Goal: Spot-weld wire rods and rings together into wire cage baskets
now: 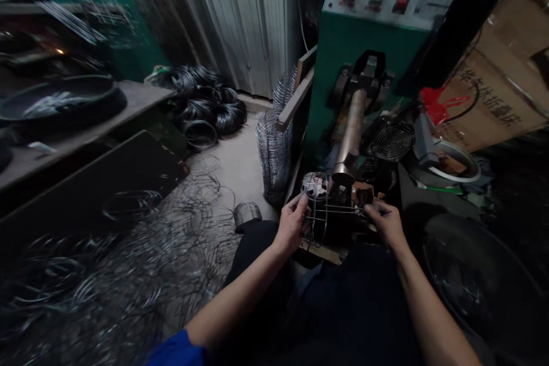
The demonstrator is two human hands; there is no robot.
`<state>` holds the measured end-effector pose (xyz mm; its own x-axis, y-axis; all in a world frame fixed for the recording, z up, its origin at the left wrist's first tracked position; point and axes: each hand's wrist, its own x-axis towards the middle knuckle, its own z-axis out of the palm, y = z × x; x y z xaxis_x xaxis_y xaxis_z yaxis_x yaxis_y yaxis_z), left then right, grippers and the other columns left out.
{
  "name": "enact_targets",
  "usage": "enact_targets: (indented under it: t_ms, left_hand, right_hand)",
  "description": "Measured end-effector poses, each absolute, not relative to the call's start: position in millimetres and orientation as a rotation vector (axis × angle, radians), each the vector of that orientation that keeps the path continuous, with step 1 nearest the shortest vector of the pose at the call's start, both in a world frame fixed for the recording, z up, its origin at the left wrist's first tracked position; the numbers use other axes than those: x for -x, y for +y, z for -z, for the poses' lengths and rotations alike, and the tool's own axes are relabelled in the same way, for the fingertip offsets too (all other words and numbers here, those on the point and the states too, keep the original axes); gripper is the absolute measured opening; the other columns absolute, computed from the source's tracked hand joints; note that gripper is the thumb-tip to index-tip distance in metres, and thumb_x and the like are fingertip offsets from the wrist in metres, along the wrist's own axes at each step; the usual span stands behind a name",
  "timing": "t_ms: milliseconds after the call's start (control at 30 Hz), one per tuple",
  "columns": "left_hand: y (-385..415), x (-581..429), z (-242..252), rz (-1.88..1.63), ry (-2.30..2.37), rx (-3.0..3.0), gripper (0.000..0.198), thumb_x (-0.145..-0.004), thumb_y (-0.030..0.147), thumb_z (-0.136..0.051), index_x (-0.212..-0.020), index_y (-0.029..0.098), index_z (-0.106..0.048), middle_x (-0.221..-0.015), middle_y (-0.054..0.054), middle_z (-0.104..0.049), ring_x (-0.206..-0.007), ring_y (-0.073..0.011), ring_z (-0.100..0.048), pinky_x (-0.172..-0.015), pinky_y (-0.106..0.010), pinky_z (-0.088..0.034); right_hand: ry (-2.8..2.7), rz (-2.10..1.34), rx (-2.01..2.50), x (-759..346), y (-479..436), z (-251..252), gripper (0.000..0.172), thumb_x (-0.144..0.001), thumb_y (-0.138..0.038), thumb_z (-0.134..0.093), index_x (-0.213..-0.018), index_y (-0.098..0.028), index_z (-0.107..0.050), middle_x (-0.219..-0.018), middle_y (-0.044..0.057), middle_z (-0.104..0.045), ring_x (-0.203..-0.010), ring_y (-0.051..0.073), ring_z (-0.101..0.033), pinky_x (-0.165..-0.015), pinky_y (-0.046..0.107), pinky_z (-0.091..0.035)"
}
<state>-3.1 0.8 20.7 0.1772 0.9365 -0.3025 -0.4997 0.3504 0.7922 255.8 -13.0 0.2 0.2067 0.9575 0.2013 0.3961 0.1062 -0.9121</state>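
Observation:
A small wire cage (326, 210), made of a ring and thin cross wires, lies sideways under the tip of a copper arm (349, 137) that juts from a green welding machine (343, 51). My left hand (293, 225) grips the cage's ring end. Its other end, the thin wires, is pinched by my right hand (387, 222). Both forearms reach in from below, over dark trousers.
Loose wire rings cover the floor (141, 274) at the left. Black wire coils (206, 106) lie by the corrugated wall. A stack of wire frames (274, 143) leans by the machine. A small fan (391, 142), a white bowl (454, 166) and cardboard boxes (493, 97) sit at the right.

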Motion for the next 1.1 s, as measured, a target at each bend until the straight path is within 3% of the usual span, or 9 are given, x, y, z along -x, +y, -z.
enact_targets:
  t_ms: [400, 1100]
  left_hand:
    - [14, -2, -14, -1.130, 0.858, -0.611, 0.047, -0.076, 0.061, -0.072, -0.088, 0.019, -0.055, -0.056, 0.010, -0.041, -0.034, -0.0022, -0.025, -0.032, -0.017, -0.021]
    - [25, -8, -24, -1.148, 0.843, -0.589, 0.052, -0.072, 0.059, -0.076, -0.097, 0.016, -0.060, -0.055, 0.011, -0.042, -0.033, -0.0017, -0.025, -0.031, -0.017, -0.021]
  right_hand:
    - [-1.338, -0.719, 1.468, -263, -3, 5, 0.059, -0.077, -0.058, -0.071, -0.053, -0.021, -0.032, -0.058, -0.005, -0.029, -0.056, 0.011, -0.027, -0.053, 0.025, -0.025]
    - [-1.309, -0.727, 1.495, -266, 2, 3, 0.058, -0.074, -0.059, -0.071, -0.052, -0.021, -0.033, -0.057, -0.005, -0.028, -0.055, 0.010, -0.027, -0.053, 0.025, -0.025]
